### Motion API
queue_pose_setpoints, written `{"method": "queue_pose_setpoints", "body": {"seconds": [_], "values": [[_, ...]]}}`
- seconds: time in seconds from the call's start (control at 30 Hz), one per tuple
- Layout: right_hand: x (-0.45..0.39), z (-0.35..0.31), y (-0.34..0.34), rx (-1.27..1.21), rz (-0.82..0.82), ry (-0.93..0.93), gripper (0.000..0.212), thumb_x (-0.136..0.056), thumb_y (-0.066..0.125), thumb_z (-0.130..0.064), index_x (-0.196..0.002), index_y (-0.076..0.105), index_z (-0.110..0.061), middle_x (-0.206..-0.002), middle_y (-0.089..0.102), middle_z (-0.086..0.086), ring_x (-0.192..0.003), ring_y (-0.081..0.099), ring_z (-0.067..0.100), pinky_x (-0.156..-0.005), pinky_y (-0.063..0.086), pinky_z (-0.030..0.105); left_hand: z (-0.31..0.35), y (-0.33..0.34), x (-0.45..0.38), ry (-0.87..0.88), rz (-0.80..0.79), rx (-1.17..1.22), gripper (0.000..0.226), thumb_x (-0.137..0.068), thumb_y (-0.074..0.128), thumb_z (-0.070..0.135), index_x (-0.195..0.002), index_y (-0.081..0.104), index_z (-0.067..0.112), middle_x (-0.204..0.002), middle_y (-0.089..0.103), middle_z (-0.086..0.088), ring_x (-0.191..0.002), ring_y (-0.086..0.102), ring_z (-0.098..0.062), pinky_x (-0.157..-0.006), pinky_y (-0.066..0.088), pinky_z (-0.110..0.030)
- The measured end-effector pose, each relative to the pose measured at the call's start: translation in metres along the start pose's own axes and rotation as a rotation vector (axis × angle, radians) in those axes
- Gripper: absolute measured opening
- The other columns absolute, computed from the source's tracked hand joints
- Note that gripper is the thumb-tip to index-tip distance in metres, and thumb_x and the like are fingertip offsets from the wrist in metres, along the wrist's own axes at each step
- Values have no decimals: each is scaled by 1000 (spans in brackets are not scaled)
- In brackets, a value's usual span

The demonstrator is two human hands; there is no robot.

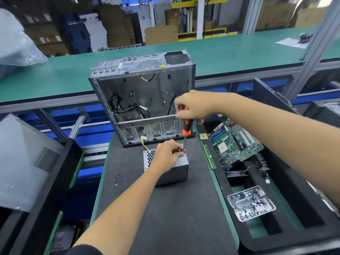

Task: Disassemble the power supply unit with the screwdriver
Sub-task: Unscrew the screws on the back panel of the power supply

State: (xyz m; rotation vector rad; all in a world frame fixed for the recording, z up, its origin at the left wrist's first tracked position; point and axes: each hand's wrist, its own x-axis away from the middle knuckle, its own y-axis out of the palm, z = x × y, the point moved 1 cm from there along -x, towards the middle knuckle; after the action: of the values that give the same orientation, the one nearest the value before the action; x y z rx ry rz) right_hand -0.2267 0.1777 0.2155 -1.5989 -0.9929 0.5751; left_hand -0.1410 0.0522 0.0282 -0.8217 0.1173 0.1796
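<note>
Orange-black screwdriver stands on grey power supply unit, no legible labels.

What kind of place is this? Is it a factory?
Probably a workshop or factory line where computers get taken apart. A gutted computer case stands on the workbench, a loose motherboard lies in a tray, and cardboard boxes are stacked behind the long green bench.

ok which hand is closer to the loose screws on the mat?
Left. The left hand rests on the power supply unit, just right of the loose screws. The right hand is higher and farther right, gripping the screwdriver handle.
</note>
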Motion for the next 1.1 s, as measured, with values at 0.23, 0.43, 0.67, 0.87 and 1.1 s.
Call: {"method": "queue_pose_setpoints", "body": {"seconds": [0.23,0.43,0.67,0.87,1.1], "values": [[5,3,3,-81,-3,27,14,-83,63,-27,-89,55,-17,-85,66,5,-65,70,24,-57,50,31,3,4,2,57,44,-127,6,-81,70,14,-75,68,17,-78,58,10,-76,54,-9,-75,35,-27],[4,7,1,-138,57,33,17,-88,61,-29,-83,56,-14,-85,67,5,-46,67,15,-58,55,33,8,7,-1,100,-18,-315,10,-87,60,13,-78,62,15,-91,59,2,-86,55,-20,-79,36,-33],[6,9,-4,-160,48,22,13,-80,67,-20,-78,57,-12,-66,66,-1,-48,68,17,-55,55,30,4,8,-4,111,-37,-342,27,-83,54,-3,-78,42,21,-86,45,4,-82,48,-19,-71,33,-29],[1,11,-15,-175,-98,62,22,-79,73,-15,-89,57,-4,-71,69,11,-41,62,15,-43,46,22,-11,-28,-6,-203,57,242,35,-86,42,-12,-71,42,20,-70,53,-3,-54,48,-4,-51,41,-15],[-26,-4,26,51,-251,53,25,-86,62,-33,-88,61,-8,-65,64,7,-44,58,19,-45,47,24,-40,-82,1,-270,163,400,16,-82,65,-3,-83,61,12,-64,63,0,-59,63,-9,-59,52,-20]]}}
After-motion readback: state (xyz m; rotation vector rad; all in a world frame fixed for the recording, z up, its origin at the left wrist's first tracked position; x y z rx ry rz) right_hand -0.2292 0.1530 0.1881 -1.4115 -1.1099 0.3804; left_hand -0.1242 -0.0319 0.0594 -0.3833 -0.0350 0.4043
